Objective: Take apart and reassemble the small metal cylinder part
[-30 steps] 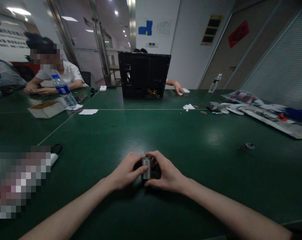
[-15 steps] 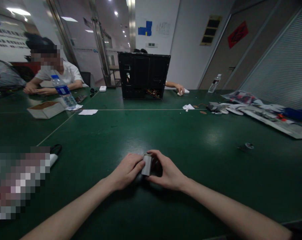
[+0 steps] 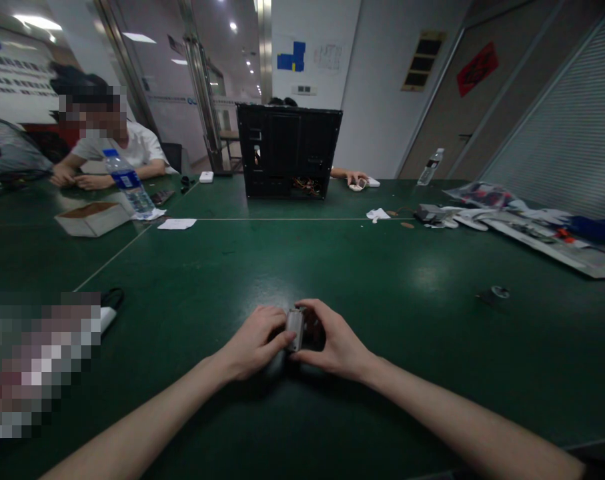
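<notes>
My left hand [image 3: 256, 341] and right hand [image 3: 332, 343] are cupped together low over the green table [image 3: 302, 260], both closed around a small metal part [image 3: 295, 329] that sits between them near the table's near edge. The left thumb presses its silvery face; my right fingers curl over something dark behind it.

From the head camera, the only view I have, the part looks like a stiff, squat metal piece, rigid and probably dense for its bulk. Its brushed face looks smooth, so I judge it could slip if pinched by the flat sides alone. The surest hold seems to be across its edges, thumb on one side and fingers wrapped round the back, as I have it.

Much is hidden. My fingers cover most of the part, and I cannot tell whether the dark piece under my right hand is joined to it or separate. The underside is out of sight. A small dark object [image 3: 497, 292] lies well apart to the right, too small to name. A blurred patch covers the near left. Beyond stand an open black computer case [image 3: 287, 152] and a water bottle [image 3: 127, 183].
</notes>
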Motion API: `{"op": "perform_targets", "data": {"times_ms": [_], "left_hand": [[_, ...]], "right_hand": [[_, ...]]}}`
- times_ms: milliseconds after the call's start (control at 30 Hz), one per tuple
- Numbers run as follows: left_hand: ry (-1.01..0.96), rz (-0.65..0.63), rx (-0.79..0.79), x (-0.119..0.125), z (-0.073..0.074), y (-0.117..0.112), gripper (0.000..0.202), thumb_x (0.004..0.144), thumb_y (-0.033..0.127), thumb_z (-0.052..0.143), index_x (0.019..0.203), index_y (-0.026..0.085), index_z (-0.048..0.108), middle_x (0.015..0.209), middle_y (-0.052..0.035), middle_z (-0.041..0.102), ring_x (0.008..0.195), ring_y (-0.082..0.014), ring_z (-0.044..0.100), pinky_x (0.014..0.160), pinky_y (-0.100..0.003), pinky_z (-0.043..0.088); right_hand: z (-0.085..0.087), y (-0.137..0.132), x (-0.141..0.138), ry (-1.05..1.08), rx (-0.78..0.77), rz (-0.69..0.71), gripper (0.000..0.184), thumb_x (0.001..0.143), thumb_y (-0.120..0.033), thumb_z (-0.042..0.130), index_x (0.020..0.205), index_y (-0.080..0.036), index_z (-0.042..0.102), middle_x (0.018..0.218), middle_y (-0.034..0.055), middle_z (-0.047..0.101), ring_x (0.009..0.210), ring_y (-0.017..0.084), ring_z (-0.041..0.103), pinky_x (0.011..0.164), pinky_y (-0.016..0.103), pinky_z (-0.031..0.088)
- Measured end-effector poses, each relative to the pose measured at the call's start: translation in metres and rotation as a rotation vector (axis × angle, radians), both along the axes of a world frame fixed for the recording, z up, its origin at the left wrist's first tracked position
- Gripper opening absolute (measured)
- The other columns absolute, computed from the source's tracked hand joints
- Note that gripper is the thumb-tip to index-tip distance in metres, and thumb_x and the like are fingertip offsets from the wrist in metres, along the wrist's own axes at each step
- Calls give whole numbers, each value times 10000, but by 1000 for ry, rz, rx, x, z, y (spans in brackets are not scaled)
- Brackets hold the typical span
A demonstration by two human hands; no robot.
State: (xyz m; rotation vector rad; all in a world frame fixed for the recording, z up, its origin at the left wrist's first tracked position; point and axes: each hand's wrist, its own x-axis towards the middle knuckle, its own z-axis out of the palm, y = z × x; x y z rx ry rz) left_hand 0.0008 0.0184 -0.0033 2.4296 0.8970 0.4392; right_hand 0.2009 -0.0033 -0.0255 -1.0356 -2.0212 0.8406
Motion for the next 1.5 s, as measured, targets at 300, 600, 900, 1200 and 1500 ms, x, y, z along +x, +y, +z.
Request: {"op": "perform_targets", "data": {"times_ms": [300, 600, 900, 1200, 1500], "left_hand": [[-2, -5, -71, -2, 4, -1, 384, 959, 384, 284, 1031, 174, 597, 1036, -70, 614, 1029, -240, 496, 967, -397, 310], [30, 12, -110, -1, 7, 0, 458, 967, 373, 217, 846, 166, 608, 1011, -72, 574, 931, -218, 492, 884, -391, 366], [-38, 115, -96, 1, 3, -3, 420, 975, 320, 168, 863, 165, 542, 894, -53, 562, 836, -195, 492, 822, -360, 389], [-35, 107, -80, 1, 0, -2, 449, 978, 363, 139, 804, 175, 509, 842, -45, 547, 823, -192, 485, 800, -334, 397], [-3, 4, -73, -1, 5, 0, 439, 968, 316, 202, 856, 168, 599, 922, -60, 569, 889, -209, 496, 863, -368, 365]], "right_hand": [[-2, 1, 1, -54, 51, 32, 738, 662, -260, 754, 1292, -207, 371, 1149, 76, 519, 862, 162, 540, 746, 294, 481], [2, 0, -1, -15, -15, 44, 670, 683, -260, 728, 1262, -190, 399, 1072, 62, 581, 836, 160, 571, 726, 280, 477], [1, 5, 1, 44, -205, 46, 554, 723, -409, 716, 1182, -172, 517, 872, 29, 617, 718, 145, 557, 655, 274, 448], [-7, 13, 3, 202, -375, 102, 482, 757, -429, 675, 1130, -148, 556, 903, 50, 615, 730, 147, 551, 687, 289, 439], [-4, 8, 1, 184, -251, 75, 695, 624, -222, 791, 1212, -230, 421, 1056, 34, 554, 735, 118, 534, 629, 247, 456]]}}
